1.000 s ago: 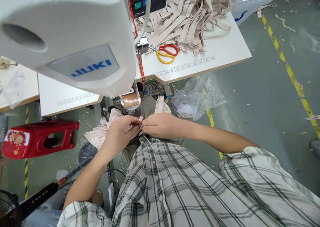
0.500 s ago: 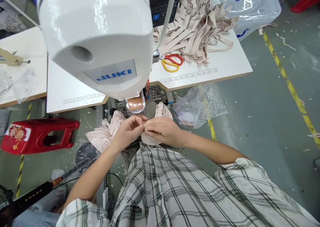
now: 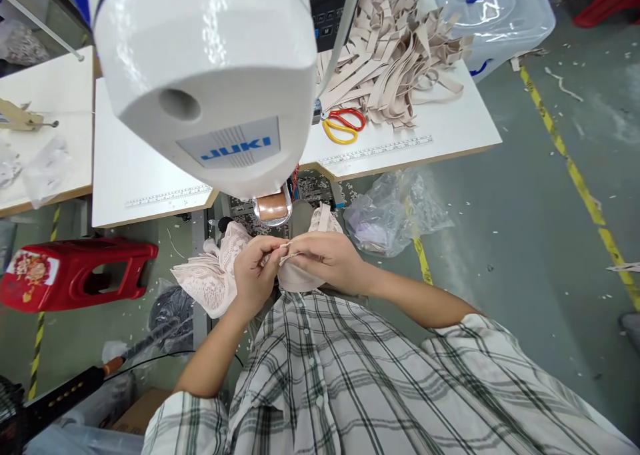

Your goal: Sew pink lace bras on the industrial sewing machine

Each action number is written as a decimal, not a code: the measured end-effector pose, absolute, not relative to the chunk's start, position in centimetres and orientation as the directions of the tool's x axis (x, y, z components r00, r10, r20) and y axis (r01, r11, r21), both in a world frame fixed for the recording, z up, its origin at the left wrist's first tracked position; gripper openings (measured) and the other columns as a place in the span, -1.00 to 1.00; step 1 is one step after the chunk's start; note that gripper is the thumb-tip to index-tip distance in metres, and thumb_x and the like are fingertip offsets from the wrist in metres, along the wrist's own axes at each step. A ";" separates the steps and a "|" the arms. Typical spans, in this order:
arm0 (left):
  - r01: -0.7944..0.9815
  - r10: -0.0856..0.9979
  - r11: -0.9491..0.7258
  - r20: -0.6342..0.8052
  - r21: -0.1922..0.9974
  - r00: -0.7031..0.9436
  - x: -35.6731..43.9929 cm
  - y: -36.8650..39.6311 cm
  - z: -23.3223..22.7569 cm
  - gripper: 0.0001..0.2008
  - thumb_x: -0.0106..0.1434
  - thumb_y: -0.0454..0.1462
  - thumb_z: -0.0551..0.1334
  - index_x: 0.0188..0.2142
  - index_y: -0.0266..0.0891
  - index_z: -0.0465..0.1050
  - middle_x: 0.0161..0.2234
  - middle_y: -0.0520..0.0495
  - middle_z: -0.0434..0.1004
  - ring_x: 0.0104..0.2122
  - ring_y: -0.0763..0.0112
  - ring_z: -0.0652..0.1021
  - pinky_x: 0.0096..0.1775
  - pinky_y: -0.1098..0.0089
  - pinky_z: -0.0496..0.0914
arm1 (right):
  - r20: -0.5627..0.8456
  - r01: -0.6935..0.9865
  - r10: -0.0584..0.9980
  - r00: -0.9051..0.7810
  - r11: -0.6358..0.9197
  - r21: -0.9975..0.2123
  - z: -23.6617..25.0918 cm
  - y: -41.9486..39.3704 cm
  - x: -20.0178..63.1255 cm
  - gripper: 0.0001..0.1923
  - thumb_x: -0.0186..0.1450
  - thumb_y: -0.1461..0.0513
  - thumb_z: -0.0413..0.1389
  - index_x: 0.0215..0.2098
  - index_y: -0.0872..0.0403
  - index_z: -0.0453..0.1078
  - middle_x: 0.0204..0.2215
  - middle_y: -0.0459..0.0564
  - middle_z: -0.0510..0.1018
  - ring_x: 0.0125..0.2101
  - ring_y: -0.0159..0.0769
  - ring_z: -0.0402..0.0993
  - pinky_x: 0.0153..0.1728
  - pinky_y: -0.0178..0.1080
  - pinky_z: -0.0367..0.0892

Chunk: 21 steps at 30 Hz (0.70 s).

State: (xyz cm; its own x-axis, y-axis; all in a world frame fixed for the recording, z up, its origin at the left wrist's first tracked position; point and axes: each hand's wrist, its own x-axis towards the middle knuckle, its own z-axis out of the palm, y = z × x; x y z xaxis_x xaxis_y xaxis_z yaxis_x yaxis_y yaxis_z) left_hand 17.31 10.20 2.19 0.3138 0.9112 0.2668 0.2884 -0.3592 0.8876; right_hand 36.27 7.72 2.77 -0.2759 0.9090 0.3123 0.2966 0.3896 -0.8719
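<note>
A pale pink lace bra (image 3: 300, 278) lies close to my shirt front, below the sewing machine head. Between thumb and fingers, my left hand (image 3: 256, 268) pinches a narrow edge of it. My right hand (image 3: 330, 258) grips the same edge from the other side, and the fingertips of both hands nearly meet. Part of the bra is hidden under my right hand, with its lace and a strap showing above the knuckles. Left of my left hand hangs a stack of similar pink lace pieces (image 3: 207, 278).
Above my hands looms the white JUKI sewing machine (image 3: 210, 75). On the white table (image 3: 465, 121) are beige strips (image 3: 390, 61) and red-and-yellow-handled scissors (image 3: 343, 127). A plastic bag (image 3: 395, 218) lies at the right, a red stool (image 3: 80, 271) at the left.
My left hand has turned and curled in, its thumb now pressing closer to my right fingertips on the bra edge. My left elbow has come nearer my body. The view has shifted slightly.
</note>
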 end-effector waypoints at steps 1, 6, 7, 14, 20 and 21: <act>0.250 0.912 -0.348 0.265 0.903 0.313 17.4 10.2 2.0 -0.91 0.40 -0.23 0.24 -0.21 -0.15 0.53 -0.24 -0.05 0.66 -0.21 0.35 0.62 -0.14 0.29 0.52 | 0.289 0.290 0.923 -0.253 0.357 -0.888 2.8 7.7 36.2 -0.82 0.44 0.19 0.10 -0.19 0.02 0.56 -0.20 -0.01 0.71 -0.19 -0.30 0.64 -0.13 -0.29 0.48; 0.302 0.923 -0.349 0.269 0.887 0.276 17.6 10.2 2.3 -0.89 0.41 -0.25 0.22 -0.23 -0.20 0.53 -0.28 -0.05 0.65 -0.26 0.40 0.61 -0.21 0.38 0.51 | 0.230 0.288 0.951 -0.205 0.283 -0.915 3.0 8.2 36.8 -0.81 0.44 0.18 0.10 -0.21 0.02 0.57 -0.31 -0.08 0.69 -0.31 -0.37 0.60 -0.24 -0.34 0.41; 0.348 0.918 -0.371 0.285 0.861 0.275 17.6 10.3 2.6 -0.90 0.41 -0.28 0.23 -0.24 -0.21 0.52 -0.31 -0.03 0.64 -0.29 0.43 0.61 -0.26 0.43 0.49 | 0.220 0.318 0.957 -0.192 0.272 -0.908 3.2 8.6 37.2 -0.81 0.44 0.18 0.11 -0.22 0.03 0.57 -0.35 -0.10 0.68 -0.35 -0.39 0.57 -0.27 -0.36 0.37; 0.434 0.758 -0.636 0.408 0.638 0.509 16.9 11.4 5.6 -0.94 0.33 -0.39 0.30 -0.22 -0.26 0.56 -0.35 0.01 0.67 -0.39 0.55 0.60 -0.37 0.56 0.39 | 0.140 0.461 0.925 -0.353 0.302 -0.834 5.3 11.3 38.9 -0.77 0.44 0.15 0.10 -0.26 0.05 0.57 -0.41 -0.10 0.63 -0.35 -0.37 0.49 -0.30 -0.33 0.22; 0.461 0.741 -0.652 0.379 0.602 0.554 16.6 12.2 6.4 -0.95 0.34 -0.38 0.32 -0.23 -0.25 0.57 -0.39 0.04 0.67 -0.46 0.59 0.56 -0.40 0.57 0.35 | -0.095 0.309 0.875 -0.475 0.064 -0.949 6.3 11.6 39.4 -0.77 0.40 0.16 0.12 -0.34 0.09 0.52 -0.42 -0.13 0.62 -0.42 -0.44 0.49 -0.36 -0.39 0.26; 0.461 0.744 -0.648 0.372 0.606 0.555 16.6 12.2 6.4 -0.96 0.33 -0.37 0.32 -0.23 -0.25 0.57 -0.40 0.04 0.67 -0.47 0.60 0.56 -0.41 0.57 0.35 | -0.126 0.290 0.862 -0.490 0.025 -0.957 6.3 11.7 39.5 -0.78 0.40 0.16 0.12 -0.32 0.09 0.52 -0.40 -0.12 0.63 -0.43 -0.44 0.49 -0.37 -0.39 0.27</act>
State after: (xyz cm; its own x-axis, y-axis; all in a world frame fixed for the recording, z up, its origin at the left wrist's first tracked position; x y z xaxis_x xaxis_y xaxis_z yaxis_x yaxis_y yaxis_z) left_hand 16.57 12.23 6.42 0.5555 0.7435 0.3723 0.4613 -0.6481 0.6060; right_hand 39.51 11.70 6.30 -0.4905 0.8623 -0.1260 0.2897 0.0250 -0.9568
